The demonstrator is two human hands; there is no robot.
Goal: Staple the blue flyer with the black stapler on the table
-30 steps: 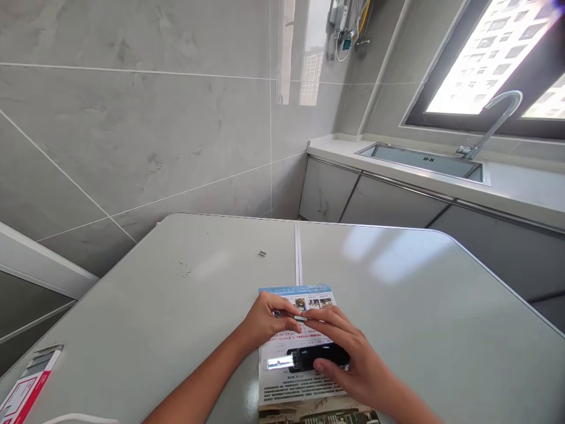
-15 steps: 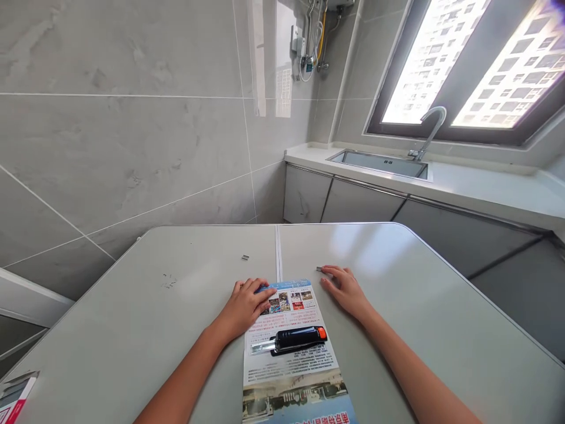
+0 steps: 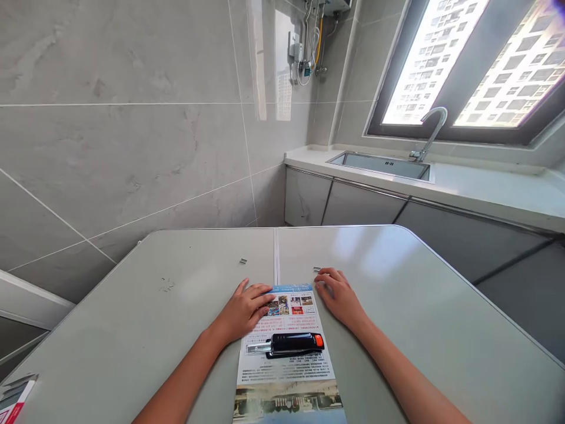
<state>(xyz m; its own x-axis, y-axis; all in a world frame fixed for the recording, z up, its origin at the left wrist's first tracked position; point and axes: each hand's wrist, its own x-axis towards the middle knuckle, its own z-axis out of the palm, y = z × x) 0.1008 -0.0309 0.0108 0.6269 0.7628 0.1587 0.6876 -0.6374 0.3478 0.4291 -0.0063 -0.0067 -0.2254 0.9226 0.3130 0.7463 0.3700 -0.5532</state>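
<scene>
A printed leaflet (image 3: 286, 368) lies on the table in front of me. Across it rests a black stapler (image 3: 293, 344) with an orange-red end, its metal part sticking out to the left. My left hand (image 3: 245, 309) lies on the leaflet's upper left edge, fingers spread and holding nothing. My right hand (image 3: 339, 297) is at the upper right corner of the leaflet, fingers apart and slightly bent. Just beyond its fingertips are short staple strips (image 3: 316, 270); whether they touch is hard to see. More staple strips (image 3: 243, 261) lie further left.
Several loose staples (image 3: 166, 285) are scattered on the left of the table (image 3: 110, 353). A small red-and-white box (image 3: 17, 400) is at the lower left corner. Behind the table are a tiled wall (image 3: 132, 147) and a counter with a sink (image 3: 382, 166) and faucet (image 3: 435, 132).
My right hand has shifted slightly left, toward the leaflet's corner. The leaflet and stapler appear a little lower and further left, and the whole view has tilted slightly.
</scene>
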